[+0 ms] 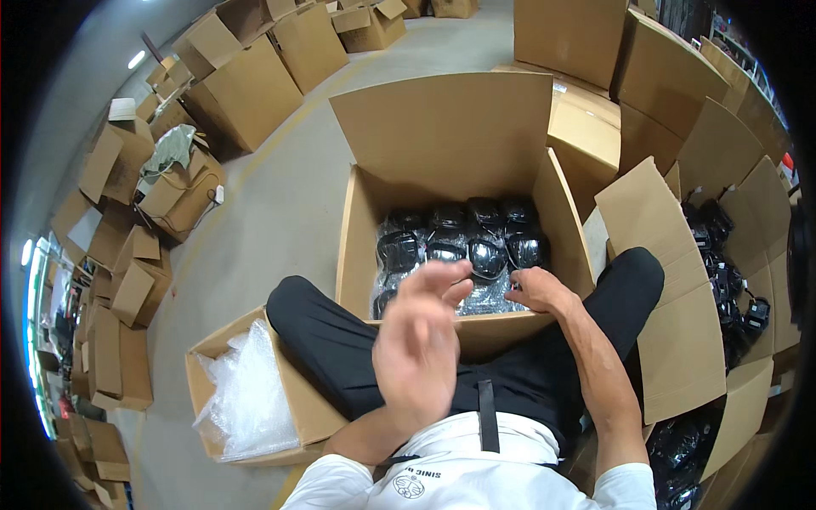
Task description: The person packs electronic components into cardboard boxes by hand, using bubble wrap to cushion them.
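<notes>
A large open cardboard box point(442, 127) stands between my knees. Inside it, several glossy black rounded objects wrapped in clear plastic point(487, 257) sit in rows, with bubble wrap point(484, 297) around and in front of them. My right hand point(540, 291) reaches over the near wall into the box's near right corner. Its fingers curl down at the bubble wrap beside the black objects, and whatever lies between the fingertips is hidden. Smeared a little by motion, my left hand point(418, 340) is raised above the near wall, fingers apart and nothing visible in them.
At my left, a smaller carton point(310, 408) holds bubble wrap sheets point(251, 395). On my right, open cartons point(663, 289) contain more black parts point(722, 272). Stacked cartons point(586, 119) stand beyond the box at right; others point(246, 93) line the far left of the grey floor point(280, 204).
</notes>
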Demonstrator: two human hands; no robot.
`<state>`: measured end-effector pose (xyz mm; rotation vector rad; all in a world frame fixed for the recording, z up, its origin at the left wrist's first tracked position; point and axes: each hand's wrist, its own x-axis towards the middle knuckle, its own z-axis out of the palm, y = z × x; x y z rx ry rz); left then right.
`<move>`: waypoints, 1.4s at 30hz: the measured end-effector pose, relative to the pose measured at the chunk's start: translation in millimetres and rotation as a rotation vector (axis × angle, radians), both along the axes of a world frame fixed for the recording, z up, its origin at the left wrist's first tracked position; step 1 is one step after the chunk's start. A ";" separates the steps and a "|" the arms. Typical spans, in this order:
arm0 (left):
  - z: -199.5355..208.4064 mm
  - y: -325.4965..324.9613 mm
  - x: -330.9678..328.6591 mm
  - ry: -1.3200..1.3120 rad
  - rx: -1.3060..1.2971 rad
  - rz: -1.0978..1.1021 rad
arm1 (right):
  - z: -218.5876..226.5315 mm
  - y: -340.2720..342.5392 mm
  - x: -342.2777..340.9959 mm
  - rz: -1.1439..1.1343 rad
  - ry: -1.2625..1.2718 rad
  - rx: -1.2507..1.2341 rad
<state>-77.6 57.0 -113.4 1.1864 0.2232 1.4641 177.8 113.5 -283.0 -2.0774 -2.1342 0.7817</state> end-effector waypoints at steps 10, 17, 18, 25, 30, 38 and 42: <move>-35.3 62.7 -35.4 -0.122 -0.530 -0.172 | 7.6 -1.4 -4.1 -0.019 0.023 -0.011; -46.4 243.7 -147.5 0.046 -0.412 0.748 | 7.7 -7.6 3.0 -0.053 0.033 -0.023; -55.9 274.8 -197.8 0.117 -0.600 0.764 | 4.1 -4.1 -0.6 -0.012 0.025 0.040; -47.5 324.4 -198.1 0.307 -1.064 0.528 | 0.5 -4.1 -0.7 0.007 -0.009 -0.007; -46.4 302.6 -175.2 0.043 -0.637 0.034 | -1.3 -6.4 1.0 0.009 0.059 0.096; -47.0 274.1 -155.5 0.021 -0.384 -0.129 | 3.2 -0.5 -3.3 0.012 0.005 0.016; -43.6 255.4 -133.7 0.154 -0.282 -0.055 | 11.5 -2.3 -5.1 -0.011 0.028 -0.037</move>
